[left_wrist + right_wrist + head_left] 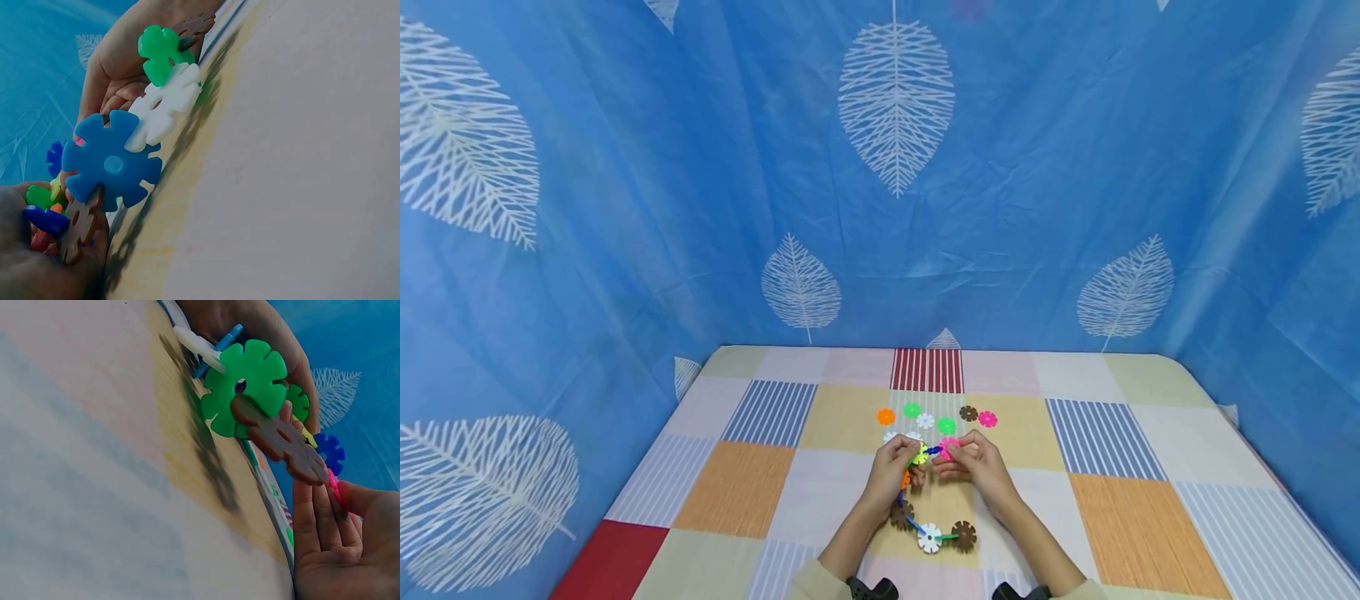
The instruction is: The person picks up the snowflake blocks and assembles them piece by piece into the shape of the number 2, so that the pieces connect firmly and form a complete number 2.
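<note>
A chain of slotted plastic flower discs hangs between the two hands. My left hand (pixel 889 473) pinches it near a yellow disc (pixel 921 454). Thumb and fingers of my right hand (pixel 988 473) pinch a pink disc (pixel 950 448), which meets a dark blue disc (pixel 330 454) joined to the yellow one. Lower down the chain come an orange disc (pixel 906 479), a brown disc (pixel 902 515), a light blue disc (pixel 113 164), a white disc (pixel 929 538), a green disc (pixel 247 387) and a brown end disc (pixel 964 536). Fingers partly hide the upper links.
Beyond the hands lie several loose discs, among them an orange disc (pixel 886 417), a green disc (pixel 912 410), a brown disc (pixel 968 413) and a pink disc (pixel 988 419). A patchwork cloth (pixel 760 492) covers the table, and a blue leaf-patterned curtain (pixel 1000 208) surrounds it.
</note>
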Demonstrator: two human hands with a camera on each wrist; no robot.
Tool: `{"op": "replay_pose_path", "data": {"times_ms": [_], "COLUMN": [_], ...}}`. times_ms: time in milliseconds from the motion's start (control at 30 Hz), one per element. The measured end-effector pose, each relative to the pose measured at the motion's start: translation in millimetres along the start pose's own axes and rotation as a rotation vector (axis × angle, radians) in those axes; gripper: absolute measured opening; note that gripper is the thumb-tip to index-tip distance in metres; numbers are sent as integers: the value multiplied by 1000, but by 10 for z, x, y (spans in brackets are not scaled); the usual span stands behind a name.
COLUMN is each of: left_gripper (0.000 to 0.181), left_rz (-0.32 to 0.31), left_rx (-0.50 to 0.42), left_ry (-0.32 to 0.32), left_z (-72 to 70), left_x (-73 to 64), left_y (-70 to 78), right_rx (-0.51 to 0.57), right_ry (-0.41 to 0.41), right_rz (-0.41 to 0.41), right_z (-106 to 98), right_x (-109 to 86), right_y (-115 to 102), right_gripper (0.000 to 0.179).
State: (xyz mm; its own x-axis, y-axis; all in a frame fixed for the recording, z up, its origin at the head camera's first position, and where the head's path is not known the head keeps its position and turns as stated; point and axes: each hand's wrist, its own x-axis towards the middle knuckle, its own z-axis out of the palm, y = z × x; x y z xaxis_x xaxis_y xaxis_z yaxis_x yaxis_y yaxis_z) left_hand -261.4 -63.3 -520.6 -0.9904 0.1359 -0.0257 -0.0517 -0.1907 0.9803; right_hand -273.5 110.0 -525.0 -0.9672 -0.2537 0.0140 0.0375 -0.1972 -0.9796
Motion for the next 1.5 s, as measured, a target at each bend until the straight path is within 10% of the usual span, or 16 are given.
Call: {"op": "replay_pose_path", "data": {"times_ms": [333,733,1133,1267,1500], "left_gripper": [19,21,20,13,14], "left_rz": [29,42,-66,-103,-127], "left_rx": [26,21,-22,-81,-133], "left_ry": [-7,19,-7,-16,44], "left_z": [58,12,-201,-410,-782], "left_x": [-147,-8,81,92,13], "left_y": [245,-31,51,144,428], "right_rx": [-42,-46,-161,-350,-994], "right_ry": [-3,-44,46,69,78], "right_rz": [-32,-49,-67,-149,-448], "right_z": [24,33,81,111,177], "right_x": [2,-12,64,130,375], "right_y": [4,39,1,-17,-19], "right_gripper": [16,19,40,31,29]}}
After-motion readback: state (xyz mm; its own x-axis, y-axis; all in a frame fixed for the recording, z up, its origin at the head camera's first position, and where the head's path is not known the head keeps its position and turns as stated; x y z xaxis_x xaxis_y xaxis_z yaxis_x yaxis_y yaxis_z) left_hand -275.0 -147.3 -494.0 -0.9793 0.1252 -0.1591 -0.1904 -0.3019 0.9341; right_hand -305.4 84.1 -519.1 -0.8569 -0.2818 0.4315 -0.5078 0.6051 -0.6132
